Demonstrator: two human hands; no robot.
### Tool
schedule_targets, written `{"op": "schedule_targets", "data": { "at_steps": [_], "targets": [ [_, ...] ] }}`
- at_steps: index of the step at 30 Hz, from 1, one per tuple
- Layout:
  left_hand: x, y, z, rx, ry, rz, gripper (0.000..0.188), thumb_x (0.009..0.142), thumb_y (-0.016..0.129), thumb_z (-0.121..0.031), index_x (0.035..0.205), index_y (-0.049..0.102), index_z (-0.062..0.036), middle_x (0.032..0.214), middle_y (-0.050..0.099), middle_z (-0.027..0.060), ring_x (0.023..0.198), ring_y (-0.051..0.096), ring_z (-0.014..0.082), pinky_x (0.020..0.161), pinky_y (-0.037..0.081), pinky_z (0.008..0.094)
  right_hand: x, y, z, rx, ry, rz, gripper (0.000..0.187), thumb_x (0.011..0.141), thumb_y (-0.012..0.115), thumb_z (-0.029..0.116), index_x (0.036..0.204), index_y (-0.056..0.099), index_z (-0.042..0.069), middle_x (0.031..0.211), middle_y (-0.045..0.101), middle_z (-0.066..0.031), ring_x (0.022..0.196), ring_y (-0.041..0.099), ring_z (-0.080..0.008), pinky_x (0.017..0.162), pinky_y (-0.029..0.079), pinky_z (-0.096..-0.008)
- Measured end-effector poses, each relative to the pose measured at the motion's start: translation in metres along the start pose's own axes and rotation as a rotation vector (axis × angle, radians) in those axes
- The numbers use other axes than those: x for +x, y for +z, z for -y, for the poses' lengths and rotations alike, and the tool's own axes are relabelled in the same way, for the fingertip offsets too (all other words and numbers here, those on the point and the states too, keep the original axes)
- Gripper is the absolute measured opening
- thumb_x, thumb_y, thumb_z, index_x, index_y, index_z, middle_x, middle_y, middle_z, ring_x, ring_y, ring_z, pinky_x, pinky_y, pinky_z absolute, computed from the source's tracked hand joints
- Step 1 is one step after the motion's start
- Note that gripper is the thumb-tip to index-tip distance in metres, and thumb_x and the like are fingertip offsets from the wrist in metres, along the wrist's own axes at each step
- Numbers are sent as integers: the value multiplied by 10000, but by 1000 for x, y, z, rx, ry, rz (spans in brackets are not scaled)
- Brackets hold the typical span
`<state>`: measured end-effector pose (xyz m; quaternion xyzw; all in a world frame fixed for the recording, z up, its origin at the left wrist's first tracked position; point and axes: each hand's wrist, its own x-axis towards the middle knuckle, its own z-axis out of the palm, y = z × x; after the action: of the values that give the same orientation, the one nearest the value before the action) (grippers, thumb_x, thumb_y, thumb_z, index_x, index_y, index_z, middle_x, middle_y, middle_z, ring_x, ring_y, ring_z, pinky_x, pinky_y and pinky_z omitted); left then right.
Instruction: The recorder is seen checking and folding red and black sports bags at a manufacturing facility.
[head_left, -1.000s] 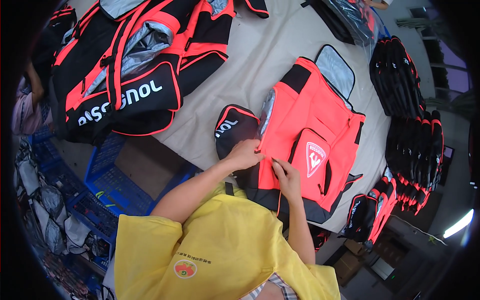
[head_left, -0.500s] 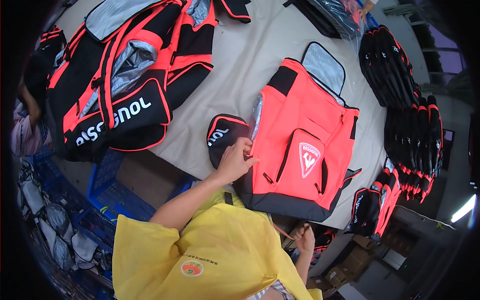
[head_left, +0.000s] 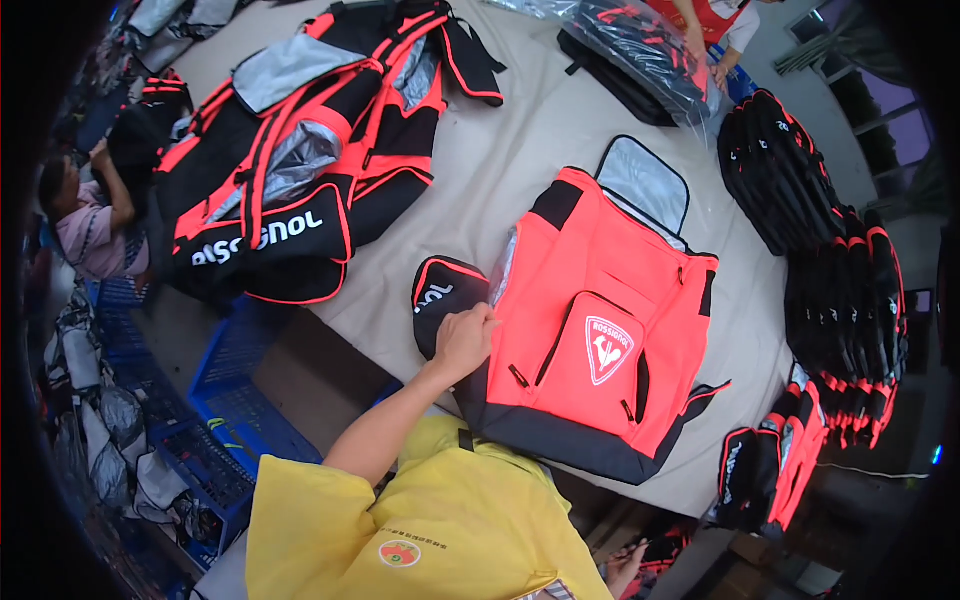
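Note:
A bright coral-red backpack (head_left: 590, 345) with a dark grey base lies front up on the table before me, its silver-lined top flap (head_left: 645, 187) folded back. My left hand (head_left: 465, 342) is closed at the bag's left edge, fingertips pinching the fabric there. Beside that hand a black side pocket (head_left: 440, 287) with coral trim sticks out to the left. Low at the table's near edge is my right hand (head_left: 627, 567), fingers curled round something small and dark that I cannot make out; my yellow shirt partly hides it.
Another black-and-coral bag (head_left: 290, 190) lies open at the far left. Plastic-wrapped black bags (head_left: 635, 60) are at the back, near a person in red. Stacked black bags (head_left: 845, 290) line the right side. Blue crates (head_left: 235, 385) stand at lower left, near a seated person.
The view has shifted, so the table and bags sit differently in it. My left hand remains at the bag's left edge, its fingers more curled. My right hand has dropped lower.

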<state>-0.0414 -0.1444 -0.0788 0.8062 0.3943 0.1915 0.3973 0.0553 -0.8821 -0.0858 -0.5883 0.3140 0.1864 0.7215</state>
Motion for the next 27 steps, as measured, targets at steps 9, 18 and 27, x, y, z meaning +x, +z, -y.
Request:
{"op": "schedule_targets", "data": {
  "at_steps": [9,18,27],
  "targets": [
    [-59,-23,-26,48,-218,-547,200,1042,601,-181,964,662,-7,873,749,177,862,733,394,771,549,441,205,54,101,-77,-61,96,329,1072,653,387,1324,649,175,915,603,60,692,517,-54,591,460,-217],
    [-225,-56,20,-188,-817,-661,521,1079,555,-556,978,725,-73,814,727,36,772,693,118,639,467,276,308,100,138,-258,-212,-16,357,1051,682,376,1294,698,116,894,551,41,667,452,-51,554,388,-244],
    [-200,-33,-37,-191,-686,-643,501,1087,562,-530,1151,718,-58,919,728,27,836,705,118,697,527,263,332,60,148,-301,-253,49,323,1063,671,370,1253,715,112,850,546,44,604,433,-32,495,344,-212]
  ]
}}
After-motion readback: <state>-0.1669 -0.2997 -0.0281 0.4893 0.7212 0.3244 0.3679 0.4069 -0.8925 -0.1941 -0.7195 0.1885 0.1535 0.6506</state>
